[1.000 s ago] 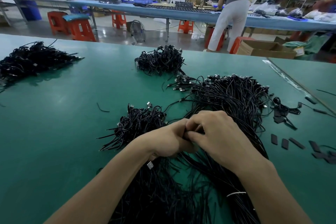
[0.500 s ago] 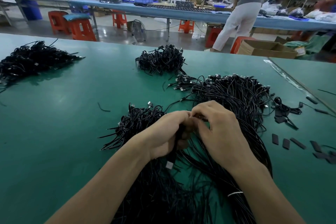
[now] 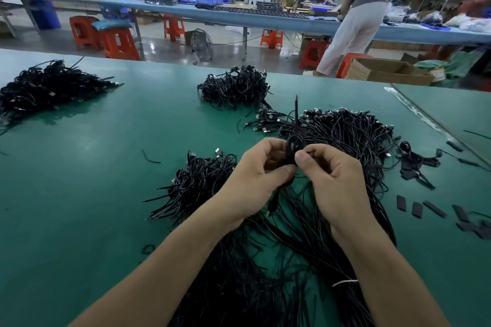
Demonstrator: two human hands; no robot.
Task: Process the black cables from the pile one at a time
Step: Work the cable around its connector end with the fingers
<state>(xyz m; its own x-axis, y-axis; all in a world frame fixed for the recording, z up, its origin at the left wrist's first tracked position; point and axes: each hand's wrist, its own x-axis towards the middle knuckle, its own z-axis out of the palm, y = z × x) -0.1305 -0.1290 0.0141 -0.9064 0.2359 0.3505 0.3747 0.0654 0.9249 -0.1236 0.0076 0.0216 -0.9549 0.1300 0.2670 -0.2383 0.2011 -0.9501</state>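
Observation:
Both my hands meet above the green table, holding one coiled black cable (image 3: 293, 145) between them. My left hand (image 3: 255, 180) grips the coil from the left with thumb and curled fingers. My right hand (image 3: 336, 183) pinches it from the right. A thin tail of the cable sticks straight up from the coil. Under and behind my hands spreads the big pile of loose black cables (image 3: 345, 135). A smaller heap of bundled cables (image 3: 196, 183) lies just left of my left hand.
Two more cable heaps lie on the green table (image 3: 106, 194): one at the far left (image 3: 45, 87), one at the back centre (image 3: 236, 87). Short black sleeve pieces (image 3: 425, 207) are scattered to the right. A person stands at a far bench (image 3: 358, 16).
My hands have lifted slightly and parted a little, so the coiled cable now shows between them with its tail standing up. The person in the background stepped to the right.

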